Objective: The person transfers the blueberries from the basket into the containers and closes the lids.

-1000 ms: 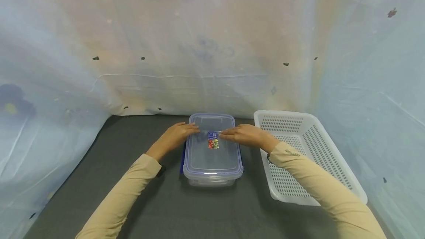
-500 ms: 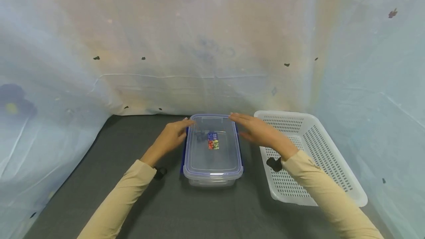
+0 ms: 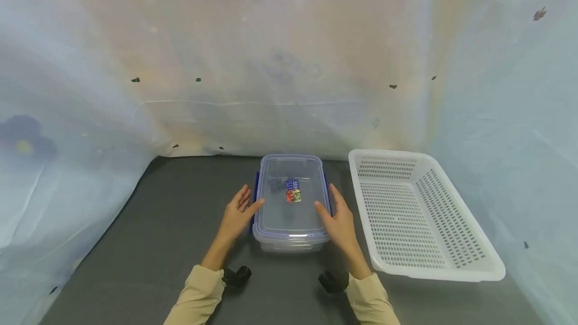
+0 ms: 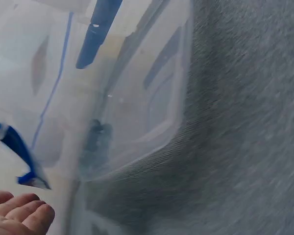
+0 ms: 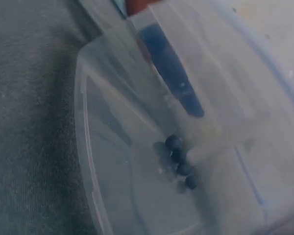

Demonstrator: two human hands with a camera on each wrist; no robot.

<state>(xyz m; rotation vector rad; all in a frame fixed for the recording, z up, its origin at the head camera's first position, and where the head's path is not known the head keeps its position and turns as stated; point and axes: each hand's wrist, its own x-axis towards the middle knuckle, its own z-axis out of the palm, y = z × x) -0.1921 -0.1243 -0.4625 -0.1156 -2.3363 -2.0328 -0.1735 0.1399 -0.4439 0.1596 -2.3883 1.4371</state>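
From the head view, your 2 hands have come off the top of the lid and dropped to the long sides of the box — left hand and right hand flank it, fingers straight and slightly apart, gripping nothing; it sits mid-table beside the white basket. Left wrist view: only relaxed fingertips near a blue latch, seemingly undone. Right wrist view: small dark balls lie inside the box — pressing looks finished, the latches are likely next.

Box was clear plastic w/ blue clips + blue/red/green label; dark beads inside. Basket white, perforated. Mat dark grey. Sleeves beige. Backdrop pale blue/peach, dark specks.
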